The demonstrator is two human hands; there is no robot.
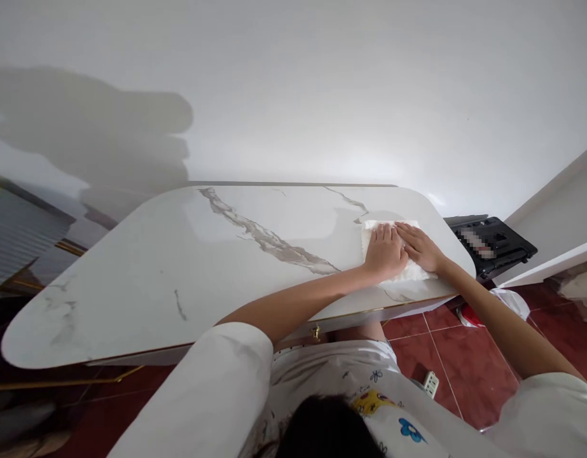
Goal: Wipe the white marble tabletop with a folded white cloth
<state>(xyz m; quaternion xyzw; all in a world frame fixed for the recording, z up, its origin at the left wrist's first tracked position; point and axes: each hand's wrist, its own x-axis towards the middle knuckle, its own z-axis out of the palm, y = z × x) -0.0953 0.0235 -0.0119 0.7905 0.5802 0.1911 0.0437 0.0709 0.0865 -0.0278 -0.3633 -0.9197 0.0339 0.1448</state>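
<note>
A white cloth lies flat on the right part of a white marble-patterned tabletop. Pressed flat on the cloth's left half is my left hand, its fingers pointing toward the wall. Beside it, my right hand rests on the cloth with its fingers stretched out to the upper left. The two hands touch each other, and neither one grips the cloth. Parts of the cloth are hidden under both hands.
The white wall runs behind the table. A black case is beyond the table's right end. A grey ribbed object stands at the left. On the red tiled floor lies a power strip. A brass knob juts from the table's front.
</note>
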